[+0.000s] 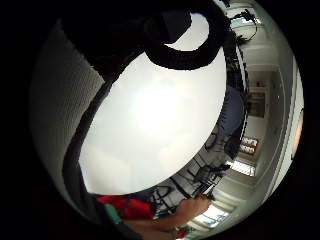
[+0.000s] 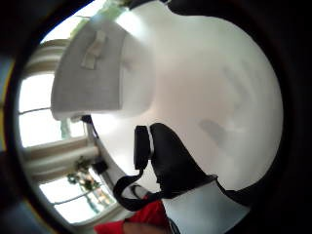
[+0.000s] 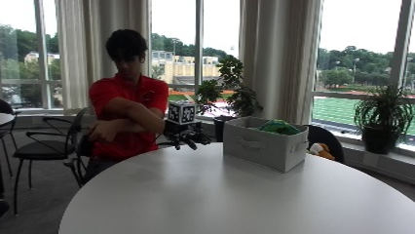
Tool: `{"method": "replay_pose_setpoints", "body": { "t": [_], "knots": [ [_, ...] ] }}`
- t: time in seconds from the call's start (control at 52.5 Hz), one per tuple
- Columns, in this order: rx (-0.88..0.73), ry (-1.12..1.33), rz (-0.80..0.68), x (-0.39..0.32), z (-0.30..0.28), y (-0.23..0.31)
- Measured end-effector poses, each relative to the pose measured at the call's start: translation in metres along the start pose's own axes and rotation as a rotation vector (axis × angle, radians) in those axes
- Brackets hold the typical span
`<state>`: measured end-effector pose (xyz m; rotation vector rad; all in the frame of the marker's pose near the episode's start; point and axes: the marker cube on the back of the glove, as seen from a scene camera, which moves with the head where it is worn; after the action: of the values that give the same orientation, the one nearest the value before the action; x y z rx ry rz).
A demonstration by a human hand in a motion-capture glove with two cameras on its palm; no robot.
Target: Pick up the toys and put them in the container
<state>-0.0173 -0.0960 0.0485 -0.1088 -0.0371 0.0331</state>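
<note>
In the outside view a grey fabric container [image 3: 262, 145] stands on the round white table [image 3: 214, 195], towards its far right. A green toy [image 3: 279, 127] lies inside it, showing above the rim. An orange and white toy [image 3: 319, 150] sits behind the container, past the table's edge. My gloved right hand [image 3: 188, 138] hovers over the table's far edge, left of the container and apart from it, fingers hanging loosely and holding nothing. The thumb side palm view shows the container [image 2: 92, 73] with its handle beside bare tabletop and my gloved fingers [image 2: 170, 165]. The container's wall [image 1: 55, 100] also edges the little finger side palm view.
The person in a red shirt [image 3: 126, 114] sits behind the table, bare left hand [image 3: 101, 130] near the right elbow. Black chairs [image 3: 42, 146] stand at the left. Potted plants [image 3: 383, 122] line the window sill behind.
</note>
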Motion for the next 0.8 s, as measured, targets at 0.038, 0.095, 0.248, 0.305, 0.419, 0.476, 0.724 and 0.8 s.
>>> {"method": "replay_pose_setpoints", "body": {
  "t": [0.038,0.095,0.248,0.305,0.419,0.476,0.724,0.8],
  "knots": [
    [0.009,-0.002,0.003,-0.002,0.000,0.001],
    [0.008,-0.007,-0.001,0.003,-0.001,-0.003],
    [0.002,-0.032,0.001,0.007,0.001,-0.006],
    [0.012,-0.027,-0.006,0.007,0.002,-0.007],
    [0.006,-0.036,-0.006,0.004,0.003,-0.004],
    [0.016,-0.018,-0.008,0.004,0.005,-0.004],
    [0.010,-0.014,-0.017,-0.007,0.021,0.004],
    [0.010,-0.008,-0.021,-0.007,0.021,0.003]
  ]
}}
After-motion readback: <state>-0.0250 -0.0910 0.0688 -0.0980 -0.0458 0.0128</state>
